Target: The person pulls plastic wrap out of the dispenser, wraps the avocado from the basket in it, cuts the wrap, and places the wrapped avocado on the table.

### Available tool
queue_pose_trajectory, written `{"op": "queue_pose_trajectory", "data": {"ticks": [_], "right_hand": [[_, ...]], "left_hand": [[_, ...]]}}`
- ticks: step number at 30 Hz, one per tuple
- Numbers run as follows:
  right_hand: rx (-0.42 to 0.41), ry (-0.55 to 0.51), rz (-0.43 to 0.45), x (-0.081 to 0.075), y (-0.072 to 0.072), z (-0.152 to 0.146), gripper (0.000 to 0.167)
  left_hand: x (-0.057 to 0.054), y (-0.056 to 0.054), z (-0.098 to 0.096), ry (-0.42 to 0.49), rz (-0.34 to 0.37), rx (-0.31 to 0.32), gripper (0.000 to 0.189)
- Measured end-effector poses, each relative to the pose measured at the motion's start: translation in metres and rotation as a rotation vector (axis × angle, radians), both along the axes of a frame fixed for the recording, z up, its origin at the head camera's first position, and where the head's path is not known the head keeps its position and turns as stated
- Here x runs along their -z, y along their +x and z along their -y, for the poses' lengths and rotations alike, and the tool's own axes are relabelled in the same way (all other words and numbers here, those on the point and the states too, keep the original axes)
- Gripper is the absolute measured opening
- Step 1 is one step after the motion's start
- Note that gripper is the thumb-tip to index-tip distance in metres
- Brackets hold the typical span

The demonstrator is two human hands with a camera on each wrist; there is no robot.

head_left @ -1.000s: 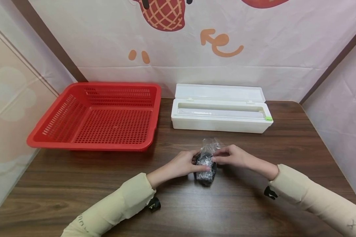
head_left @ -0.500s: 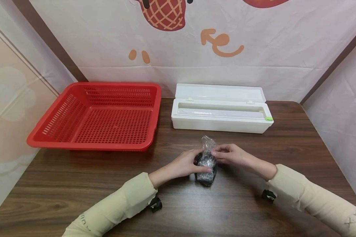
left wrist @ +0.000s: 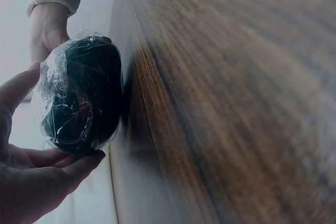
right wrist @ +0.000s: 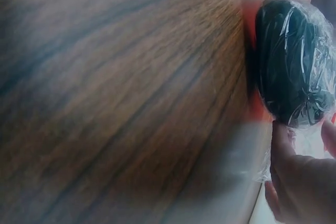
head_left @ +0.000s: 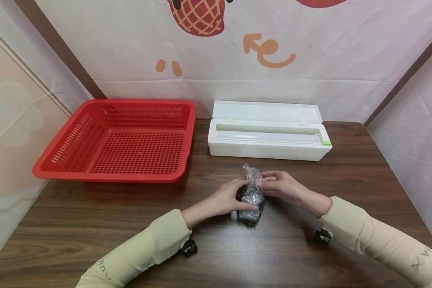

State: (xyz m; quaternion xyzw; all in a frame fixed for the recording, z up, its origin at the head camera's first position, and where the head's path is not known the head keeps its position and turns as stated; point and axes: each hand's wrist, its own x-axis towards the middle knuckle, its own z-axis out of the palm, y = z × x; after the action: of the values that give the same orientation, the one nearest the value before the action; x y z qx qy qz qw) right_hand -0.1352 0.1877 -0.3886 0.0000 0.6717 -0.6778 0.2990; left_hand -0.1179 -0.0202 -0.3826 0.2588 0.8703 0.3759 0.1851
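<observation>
A dark, rounded thing wrapped in clear cling film (head_left: pixel 251 217) lies on the wooden table in front of me. My left hand (head_left: pixel 217 201) grips it from the left, thumb across the top and fingers round its far side. Loose film (head_left: pixel 251 172) gathers into a bunched tail at its far end. There my right hand (head_left: pixel 286 188) pinches the film between thumb and fingers. The left wrist view shows the wrapped bundle (left wrist: pixel 79 95) between the left thumb and fingers. In the right wrist view the film stretches in creases over the bundle (right wrist: pixel 291 61), above the right fingers.
A red slotted plastic basket (head_left: pixel 109 177) stands at the back left. Behind the hands is a white cling film dispenser (head_left: pixel 266 151), its lid raised, a film roll inside and a green tab at the right end. A printed cloth wall (head_left: pixel 129 86) borders the table.
The film tail has been drawn together, from loosely spread to a narrow twist. My right hand has shifted slightly left and away from me along it. The left hand keeps its hold.
</observation>
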Motion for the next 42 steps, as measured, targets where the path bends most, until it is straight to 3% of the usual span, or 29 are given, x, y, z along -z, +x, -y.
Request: {"op": "queue_pose_trajectory", "data": {"ticks": [8,16,23,31,36,42], "right_hand": [[-0.024,-0.024,0.014,-0.0003,-0.0009,0.0015,0.054],[0.028,-0.096,0.015,0.001,-0.0034,0.0036,0.045],[0.058,-0.144,0.021,-0.0005,-0.0049,0.0048,0.05],[0.06,-0.184,0.033,0.0014,-0.007,0.0053,0.052],[0.077,-0.146,0.057,0.0031,-0.0079,0.0065,0.056],[0.084,-0.103,0.062,0.0023,-0.0084,0.0075,0.056]], "left_hand": [[0.0008,-0.0006,-0.0004,0.01,-0.003,0.0,0.077],[0.0006,-0.0001,-0.0013,0.013,-0.004,-0.014,0.078],[0.0008,-0.0015,-0.0051,0.116,0.108,-0.088,0.092],[0.0057,-0.0078,-0.0067,0.244,0.236,-0.105,0.096],[0.0061,-0.0079,-0.0066,0.296,0.267,-0.105,0.101],[0.0073,-0.009,-0.0062,0.298,0.262,-0.093,0.106]]}}
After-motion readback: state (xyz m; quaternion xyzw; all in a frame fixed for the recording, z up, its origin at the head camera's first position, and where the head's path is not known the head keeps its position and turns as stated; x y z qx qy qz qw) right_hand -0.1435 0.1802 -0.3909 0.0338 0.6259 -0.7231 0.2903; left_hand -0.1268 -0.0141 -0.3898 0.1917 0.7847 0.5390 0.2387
